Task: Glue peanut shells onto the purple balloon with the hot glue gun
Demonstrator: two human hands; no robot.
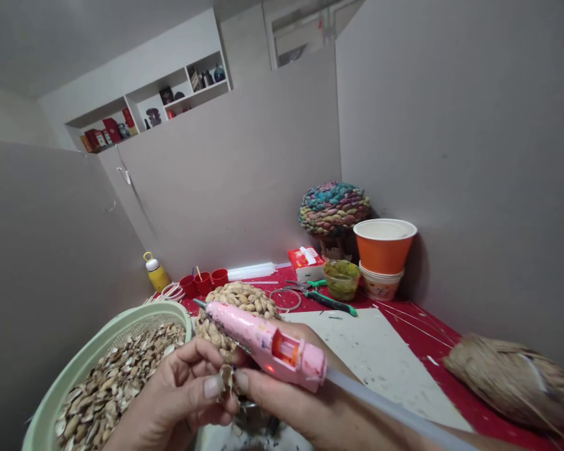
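Note:
Low in the head view, my left hand (181, 391) pinches a small peanut shell (227, 377) between thumb and fingers. The thumb of my right hand (286, 401) presses at the shell's other side. A pink hot glue gun (244, 332) also rests in my right hand, its metal nozzle pointing left and a red light lit on its side. From its back end runs a long translucent glue stick (380, 404). Just behind the gun sits a rounded form covered in peanut shells (242, 299), partly hidden by the gun and my hands.
To the left, a green basket (42, 410) holds many shell halves. Behind stand red cups (203, 284), glue sticks (251, 271), green-handled pliers (331, 302) and a plastic tub (342, 280). Orange-topped stacked bowls (385, 250) and a coloured shell tree (333, 207) are near the wall; a fibre bundle (507, 379) lies right.

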